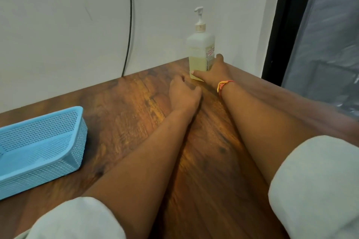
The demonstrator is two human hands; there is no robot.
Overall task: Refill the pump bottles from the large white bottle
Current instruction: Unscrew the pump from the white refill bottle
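Head view: 1 pump bottle stands upright in the desk's far corner, near the wall. The right hand wraps its base, thumb across the front, likely to draw it closer for refilling. The left hand rests just beside it, fingers curled, nothing visible in them. The bottle is square-shouldered translucent plastic, with yellowish liquid low inside. The desk is glossy wood grain. No large white bottle shows.
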